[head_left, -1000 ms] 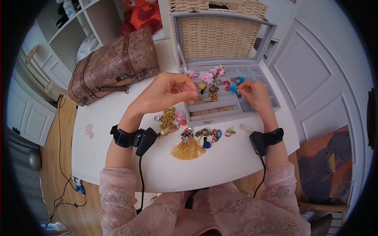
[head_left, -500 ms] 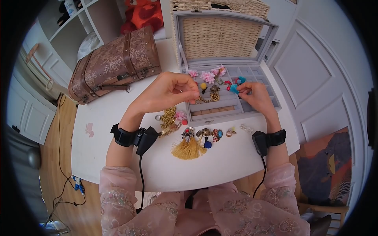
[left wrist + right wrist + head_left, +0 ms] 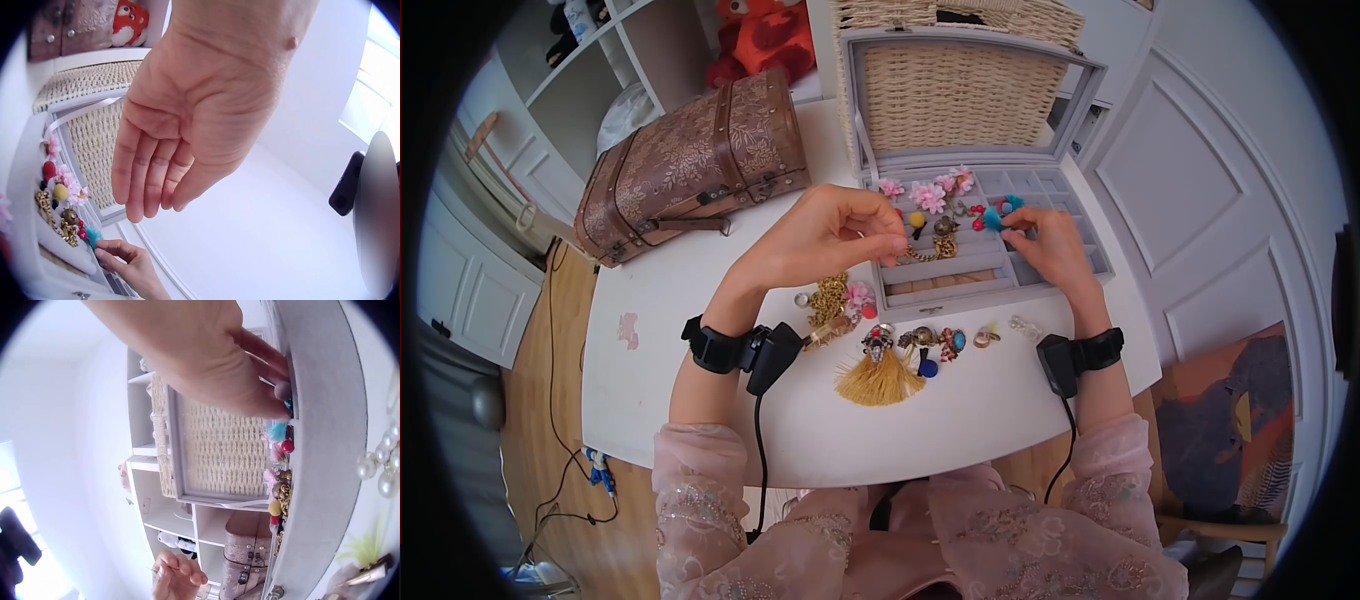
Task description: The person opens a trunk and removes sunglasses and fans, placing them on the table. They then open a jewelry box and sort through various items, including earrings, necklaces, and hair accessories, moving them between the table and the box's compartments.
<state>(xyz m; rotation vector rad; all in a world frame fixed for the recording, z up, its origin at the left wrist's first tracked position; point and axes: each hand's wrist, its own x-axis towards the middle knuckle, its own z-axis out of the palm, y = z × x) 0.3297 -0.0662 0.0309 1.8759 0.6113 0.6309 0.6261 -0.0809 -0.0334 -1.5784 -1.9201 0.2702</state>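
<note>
My right hand (image 3: 1052, 248) reaches into the grey jewelry box (image 3: 960, 300). Its fingertips are right at a turquoise tassel (image 3: 988, 219) with red beads (image 3: 977, 224), thumb and forefinger slightly apart. In the right wrist view, the tassel (image 3: 277, 431) shows beside the thumb. My left hand (image 3: 187, 125), palm in view and fingers loosely bent, holds nothing; it hovers over the box's left side. Inside the box sit pink flowers (image 3: 927, 196), a yellow pompom (image 3: 916, 218) and a gold chain (image 3: 943, 247).
In front of the box lie a gold tassel piece (image 3: 878, 375), a heap of gold chain (image 3: 827, 297), a ring (image 3: 986, 338) and pearls (image 3: 1025, 326). A brown floral case (image 3: 690, 165) stands at the back left. Behind the box's raised lid (image 3: 975, 35) is a woven basket (image 3: 1050, 20).
My right thumb and forefinger have parted a little, and the turquoise tassel now sits just left of the fingertips, lower in the box's compartments. My left hand has hardly moved.
</note>
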